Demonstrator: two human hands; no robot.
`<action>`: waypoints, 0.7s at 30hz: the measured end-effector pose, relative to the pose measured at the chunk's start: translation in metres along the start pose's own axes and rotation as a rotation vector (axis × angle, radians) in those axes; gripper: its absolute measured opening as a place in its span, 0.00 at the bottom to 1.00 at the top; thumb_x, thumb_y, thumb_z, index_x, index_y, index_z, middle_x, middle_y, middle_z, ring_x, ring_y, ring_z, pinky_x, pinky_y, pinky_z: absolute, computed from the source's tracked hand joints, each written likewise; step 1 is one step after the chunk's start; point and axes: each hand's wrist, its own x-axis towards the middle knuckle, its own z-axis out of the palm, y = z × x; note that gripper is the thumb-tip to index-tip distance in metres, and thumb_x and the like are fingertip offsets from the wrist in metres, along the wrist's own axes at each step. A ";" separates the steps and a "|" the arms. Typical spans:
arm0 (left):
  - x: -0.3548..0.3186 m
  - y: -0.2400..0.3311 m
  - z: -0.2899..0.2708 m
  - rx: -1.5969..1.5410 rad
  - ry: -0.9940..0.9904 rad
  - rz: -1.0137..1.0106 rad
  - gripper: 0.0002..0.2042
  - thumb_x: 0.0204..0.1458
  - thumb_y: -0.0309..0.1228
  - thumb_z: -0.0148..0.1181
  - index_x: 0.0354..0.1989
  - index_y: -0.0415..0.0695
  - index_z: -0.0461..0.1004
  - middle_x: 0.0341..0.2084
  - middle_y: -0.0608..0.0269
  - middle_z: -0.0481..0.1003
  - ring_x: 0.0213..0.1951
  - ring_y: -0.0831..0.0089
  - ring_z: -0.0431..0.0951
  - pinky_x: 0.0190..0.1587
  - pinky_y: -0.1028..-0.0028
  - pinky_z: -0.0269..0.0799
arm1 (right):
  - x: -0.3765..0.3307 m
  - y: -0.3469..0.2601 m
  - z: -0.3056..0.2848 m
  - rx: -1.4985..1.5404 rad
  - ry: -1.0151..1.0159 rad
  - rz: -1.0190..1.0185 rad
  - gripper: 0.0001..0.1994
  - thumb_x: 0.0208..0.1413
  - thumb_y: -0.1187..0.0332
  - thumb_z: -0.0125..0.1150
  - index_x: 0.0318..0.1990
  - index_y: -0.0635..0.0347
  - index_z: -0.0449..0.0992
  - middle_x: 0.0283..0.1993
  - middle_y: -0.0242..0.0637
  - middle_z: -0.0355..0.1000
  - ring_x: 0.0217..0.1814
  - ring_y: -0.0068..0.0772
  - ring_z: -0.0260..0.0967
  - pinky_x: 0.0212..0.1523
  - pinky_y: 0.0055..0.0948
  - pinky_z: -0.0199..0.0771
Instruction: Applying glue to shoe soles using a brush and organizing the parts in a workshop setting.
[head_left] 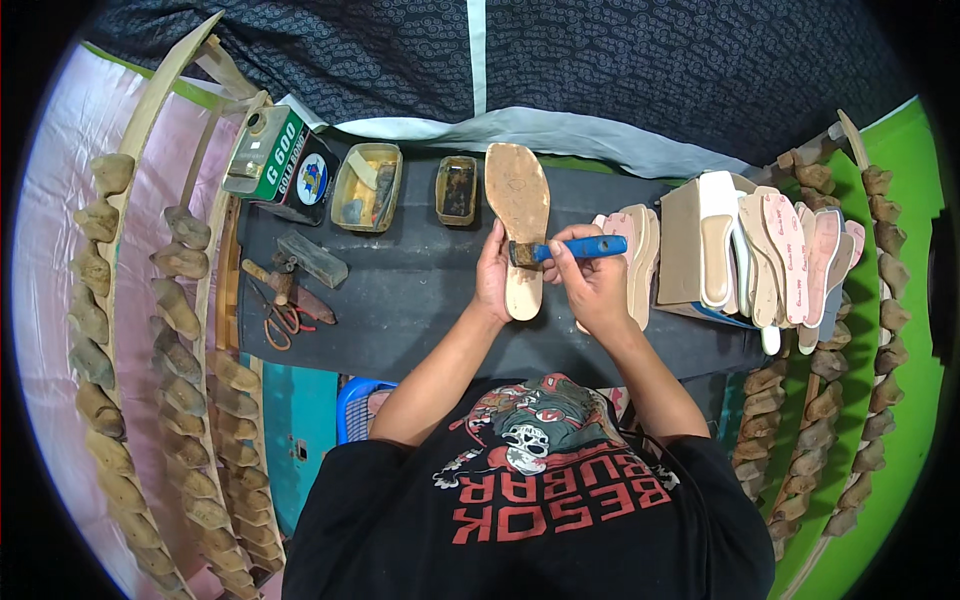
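Note:
My left hand point(490, 275) grips a tan shoe insole point(517, 185) by its edge near the narrow middle, heel end toward me. The insole's forepart looks darker than its pale heel. In my right hand point(597, 292) is a blue-handled paintbrush point(590, 246), held between thumb and fingers. Its brown bristle end rests on the insole's middle, next to my left fingers. Beyond the insole stands a small tub point(457, 190) with dark stuff inside. Partly behind my right hand lies a stack of pale insoles point(643, 265).
A green and white metal can point(270, 165) and a tub of tools point(390, 160) stand at the back left. Scissors point(278, 335), a hammer point(283, 287) and a grey block point(312, 260) lie nearer. A cardboard box point(685, 235) with many insoles stands right. Racks of shoe lasts point(180, 310) flank the table.

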 end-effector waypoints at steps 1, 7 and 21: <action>-0.001 0.000 0.002 -0.018 -0.007 -0.011 0.26 0.68 0.57 0.41 0.58 0.50 0.73 0.43 0.58 0.80 0.40 0.61 0.82 0.41 0.60 0.77 | -0.001 0.001 0.000 -0.005 -0.001 -0.005 0.06 0.67 0.73 0.59 0.45 0.67 0.74 0.34 0.37 0.77 0.30 0.22 0.76 0.32 0.20 0.77; 0.005 0.004 0.006 -0.024 0.079 0.028 0.26 0.67 0.57 0.42 0.55 0.49 0.74 0.38 0.55 0.80 0.36 0.59 0.82 0.37 0.61 0.78 | -0.010 -0.004 -0.003 -0.086 -0.080 -0.040 0.05 0.66 0.74 0.60 0.44 0.68 0.75 0.35 0.36 0.77 0.31 0.21 0.76 0.33 0.21 0.79; 0.005 0.005 0.000 0.013 0.282 0.114 0.25 0.66 0.56 0.48 0.56 0.49 0.75 0.40 0.60 0.81 0.38 0.68 0.83 0.43 0.65 0.81 | 0.002 -0.008 -0.020 -0.077 0.003 0.005 0.06 0.67 0.72 0.59 0.44 0.66 0.73 0.32 0.36 0.74 0.29 0.22 0.73 0.31 0.21 0.75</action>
